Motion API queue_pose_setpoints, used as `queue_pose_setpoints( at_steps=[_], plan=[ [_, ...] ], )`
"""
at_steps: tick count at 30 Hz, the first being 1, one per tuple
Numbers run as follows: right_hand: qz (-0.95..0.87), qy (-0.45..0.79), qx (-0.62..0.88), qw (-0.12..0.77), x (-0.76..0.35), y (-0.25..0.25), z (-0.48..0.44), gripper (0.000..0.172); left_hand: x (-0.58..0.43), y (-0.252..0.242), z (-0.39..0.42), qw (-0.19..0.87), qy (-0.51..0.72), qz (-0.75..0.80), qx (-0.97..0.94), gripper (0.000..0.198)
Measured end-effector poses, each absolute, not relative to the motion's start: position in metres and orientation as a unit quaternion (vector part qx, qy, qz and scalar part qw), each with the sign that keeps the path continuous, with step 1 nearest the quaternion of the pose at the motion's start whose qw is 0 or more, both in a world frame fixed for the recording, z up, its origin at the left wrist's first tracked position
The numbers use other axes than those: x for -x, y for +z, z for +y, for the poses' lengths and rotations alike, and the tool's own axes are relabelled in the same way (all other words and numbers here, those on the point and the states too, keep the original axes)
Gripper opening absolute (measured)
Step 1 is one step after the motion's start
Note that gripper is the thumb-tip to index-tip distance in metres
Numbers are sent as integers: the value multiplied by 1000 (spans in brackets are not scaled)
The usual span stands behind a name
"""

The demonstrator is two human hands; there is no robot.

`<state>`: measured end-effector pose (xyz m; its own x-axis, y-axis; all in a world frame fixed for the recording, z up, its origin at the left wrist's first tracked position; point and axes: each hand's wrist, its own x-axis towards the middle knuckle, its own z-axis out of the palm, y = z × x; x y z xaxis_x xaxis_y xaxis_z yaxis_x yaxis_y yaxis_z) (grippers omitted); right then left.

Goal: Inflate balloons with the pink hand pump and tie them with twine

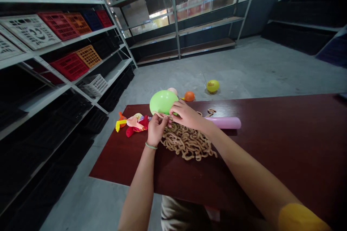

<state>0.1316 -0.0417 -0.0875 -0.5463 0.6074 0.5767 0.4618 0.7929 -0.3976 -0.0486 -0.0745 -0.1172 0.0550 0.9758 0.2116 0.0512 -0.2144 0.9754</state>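
Observation:
A light green inflated balloon [163, 101] sits just beyond my hands, its neck hidden behind the fingers. My left hand [157, 129], with a green band on its wrist, pinches a tan cord [158, 114] at the balloon's near side. My right hand [187, 114] comes in from the right, fingers closed on what looks like the same cord, close against the balloon. Below both hands lies a tangled pile of tan cords [187, 142]. A pink-purple tube [226, 122] rests behind my right forearm. Deflated balloons [137, 122] in red, pink, yellow and orange lie to the left.
The dark red-brown table [260, 144] reaches far to the right. Beyond it, an orange balloon [189, 96], a pale one [172, 90] and a yellow balloon [213, 86] are on the grey floor [252, 65]. Shelves with plastic crates [70, 65] stand left; a metal rack [175, 14] stands behind.

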Motion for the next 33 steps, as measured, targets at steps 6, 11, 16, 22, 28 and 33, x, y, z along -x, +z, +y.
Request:
queue_pose_setpoints(
  at_steps=[6,11,16,22,28,33],
  plan=[
    [-869,80,310,377,-123,-85,-47,8,48,-121,-78,220,527,545,-614,24],
    [-857,50,334,388,-119,-86,-50,10,48,-120,-78,153,507,553,-643,18],
    [-855,42,334,395,-106,-93,-56,12,48,-125,-78,118,518,589,-609,15],
    [-813,170,329,450,-99,-92,-61,10,52,-138,-73,141,591,565,-558,18],
    [-811,236,315,434,-121,-72,-56,8,53,-145,-75,171,593,529,-582,24],
    [-846,232,283,389,-128,-68,-52,11,53,-143,-79,174,600,510,-591,24]
  ],
)
